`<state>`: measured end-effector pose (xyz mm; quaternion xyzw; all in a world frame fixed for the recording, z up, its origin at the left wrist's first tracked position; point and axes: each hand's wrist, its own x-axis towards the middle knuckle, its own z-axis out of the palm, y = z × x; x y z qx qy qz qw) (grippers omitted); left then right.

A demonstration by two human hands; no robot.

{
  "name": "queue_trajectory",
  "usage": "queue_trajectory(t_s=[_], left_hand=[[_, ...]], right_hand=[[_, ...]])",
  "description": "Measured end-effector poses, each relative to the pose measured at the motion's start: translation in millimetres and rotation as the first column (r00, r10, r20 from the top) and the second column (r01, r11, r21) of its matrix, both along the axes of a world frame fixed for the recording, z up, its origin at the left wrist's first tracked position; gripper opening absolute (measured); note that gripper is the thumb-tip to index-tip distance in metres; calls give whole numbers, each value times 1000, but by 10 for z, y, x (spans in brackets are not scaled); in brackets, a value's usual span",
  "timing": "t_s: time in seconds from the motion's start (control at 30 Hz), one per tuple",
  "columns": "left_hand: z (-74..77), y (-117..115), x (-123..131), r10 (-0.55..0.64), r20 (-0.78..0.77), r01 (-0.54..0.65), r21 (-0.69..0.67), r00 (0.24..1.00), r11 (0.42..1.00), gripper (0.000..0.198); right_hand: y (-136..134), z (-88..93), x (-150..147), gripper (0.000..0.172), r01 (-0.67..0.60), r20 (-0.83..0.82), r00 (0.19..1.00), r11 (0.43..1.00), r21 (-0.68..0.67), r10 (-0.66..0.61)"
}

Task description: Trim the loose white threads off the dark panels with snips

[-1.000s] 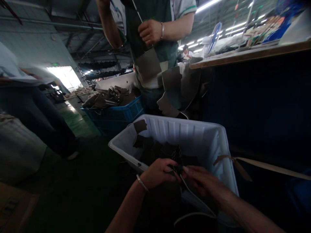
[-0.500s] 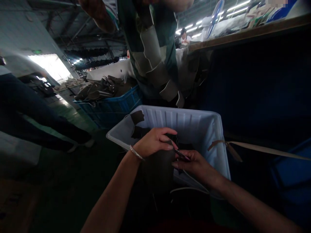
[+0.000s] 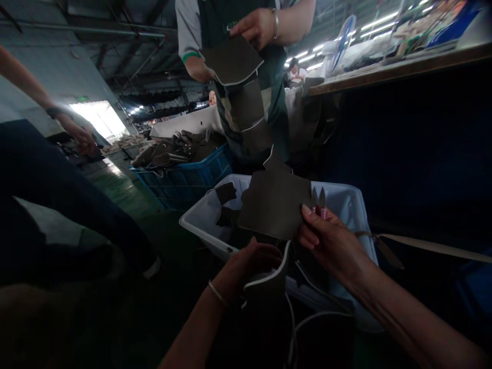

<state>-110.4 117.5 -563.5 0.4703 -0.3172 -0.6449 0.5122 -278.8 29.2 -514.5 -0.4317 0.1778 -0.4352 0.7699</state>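
Observation:
My right hand [image 3: 330, 243] pinches the edge of a dark flat cut piece [image 3: 274, 205] held up above the white plastic bin [image 3: 346, 205]; small snips [image 3: 320, 201] also poke up from its fingers. My left hand [image 3: 248, 264] is closed on a lower piece with a pale edge [image 3: 269, 279] of the same hanging chain. The chain of joined dark pieces [image 3: 249, 118] runs upward to a standing person's hands [image 3: 255, 25]. More dark pieces [image 3: 226, 215] lie in the bin.
A blue crate [image 3: 188, 177] heaped with dark pieces stands behind the bin. A workbench edge [image 3: 400, 69] runs at the upper right. Another person's legs [image 3: 57, 195] and hand are at the left. A tan strap [image 3: 423, 246] crosses at the right.
My right hand rose from inside the bin, lifting a dark piece up. My left hand dropped lower and took a pale-edged piece. The standing person raised the chain's top piece.

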Motion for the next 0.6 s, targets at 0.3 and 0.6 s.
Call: queue_trajectory(t_s=[0.3, 0.6], left_hand=[[197, -134, -146, -286, 62, 292, -170, 956, 941, 60], [176, -271, 54, -41, 235, 75, -138, 971, 988, 33]], right_hand=[[-42, -38, 114, 36, 71, -209, 976, 996, 58, -58], [-555, -654, -328, 49, -271, -794, 599, 907, -323, -104]])
